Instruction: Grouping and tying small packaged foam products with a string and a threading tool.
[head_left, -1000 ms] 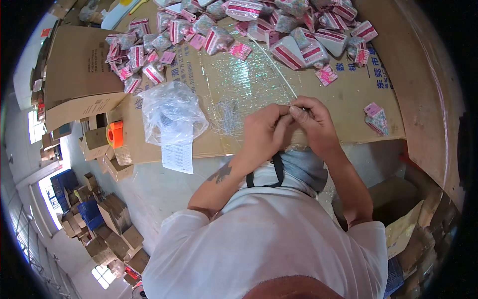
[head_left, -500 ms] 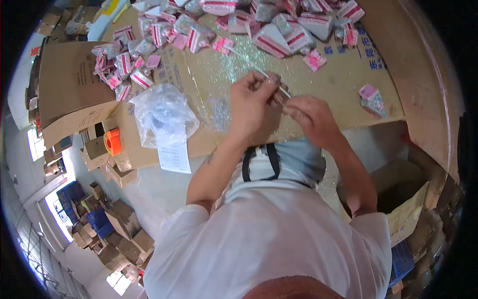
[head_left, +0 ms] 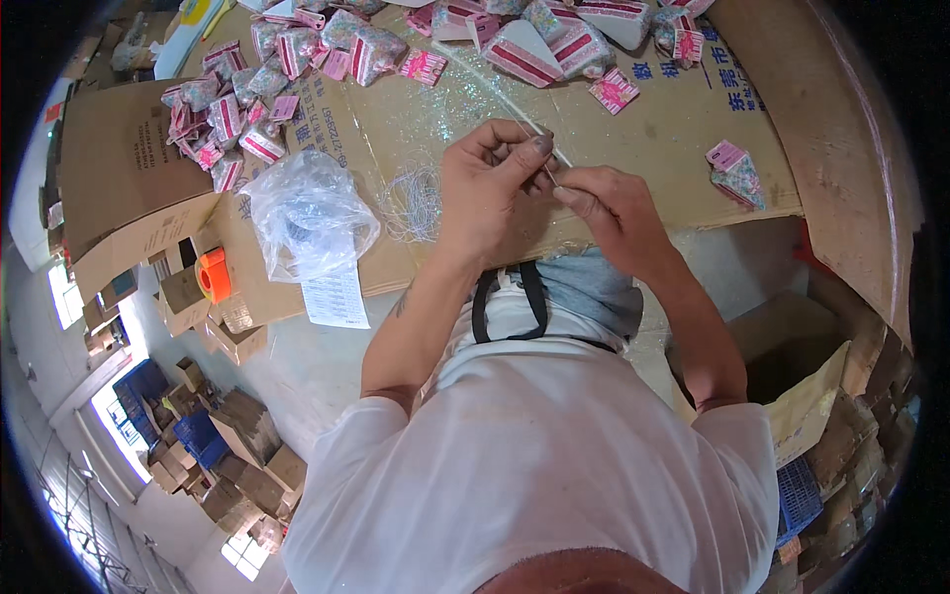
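Over the cardboard-covered table, my left hand is closed in a pinch, fingertips bunched. Just to its right, my right hand also pinches, thumb against forefinger. A thin, pale strand runs between the two sets of fingertips; its ends are hidden by the fingers. Left of my left hand lies a loose tangle of fine silvery string. Beyond the hands are several cake-slice-shaped pieces with pink stripes and glittery sides, such as this slice. One tagged slice lies apart at the right.
A crumpled clear plastic bag lies left, with a printed paper slip under it at the table edge. A tall carton borders the left side and a cardboard wall the right. Below right stands an open box. An orange tape roll sits lower left.
The view has shifted slightly, so the table's things appear lower-left or higher than before. Both hands remain together at the strand, with the right fingertips a little farther from the left.
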Tool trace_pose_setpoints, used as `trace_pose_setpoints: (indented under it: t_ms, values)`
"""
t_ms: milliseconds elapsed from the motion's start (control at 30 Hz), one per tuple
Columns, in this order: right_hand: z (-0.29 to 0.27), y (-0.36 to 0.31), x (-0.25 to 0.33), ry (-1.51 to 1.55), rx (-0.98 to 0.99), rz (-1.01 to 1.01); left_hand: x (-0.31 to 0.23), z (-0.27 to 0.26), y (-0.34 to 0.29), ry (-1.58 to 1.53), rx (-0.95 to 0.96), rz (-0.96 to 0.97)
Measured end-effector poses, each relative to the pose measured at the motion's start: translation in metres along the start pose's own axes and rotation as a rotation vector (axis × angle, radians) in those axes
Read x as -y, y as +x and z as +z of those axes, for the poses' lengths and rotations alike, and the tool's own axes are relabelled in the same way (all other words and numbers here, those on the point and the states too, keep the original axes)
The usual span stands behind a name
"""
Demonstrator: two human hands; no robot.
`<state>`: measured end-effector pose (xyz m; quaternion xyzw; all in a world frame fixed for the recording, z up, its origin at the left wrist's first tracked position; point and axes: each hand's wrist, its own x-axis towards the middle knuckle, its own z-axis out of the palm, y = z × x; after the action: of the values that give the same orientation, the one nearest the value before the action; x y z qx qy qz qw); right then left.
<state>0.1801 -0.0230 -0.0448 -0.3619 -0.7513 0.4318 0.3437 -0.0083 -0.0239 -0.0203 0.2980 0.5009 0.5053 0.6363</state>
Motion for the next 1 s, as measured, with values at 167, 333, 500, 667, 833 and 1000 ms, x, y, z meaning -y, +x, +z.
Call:
trace_pose_setpoints:
  t_ms: [167, 333, 500, 667, 833, 1000]
  values:
    - [0.015, -0.004, 0.001, 0.267, -0.210, 0.129, 0.002, 0.000, -0.003, -0.012, -0.021, 0.063]
    - [0.005, -0.005, 0.010, 0.231, -0.062, 0.264, 0.002, -0.002, -0.003, 0.037, -0.041, 0.144]
    - [-0.004, -0.003, 0.011, 0.036, 0.053, 0.181, -0.002, 0.004, -0.009, -0.053, 0.013, 0.024]
    - [-0.016, 0.003, 0.001, 0.095, 0.204, 0.303, 0.004, 0.004, -0.013, 0.064, -0.009, 0.109]
    - [-0.012, 0.006, -0.006, 0.300, 0.199, 0.385, -0.002, 0.010, -0.009, 0.164, 0.022, 0.159]
    - [0.008, 0.005, -0.007, 0.625, -0.144, 0.503, -0.018, -0.003, 0.002, 0.345, -0.025, 0.275]
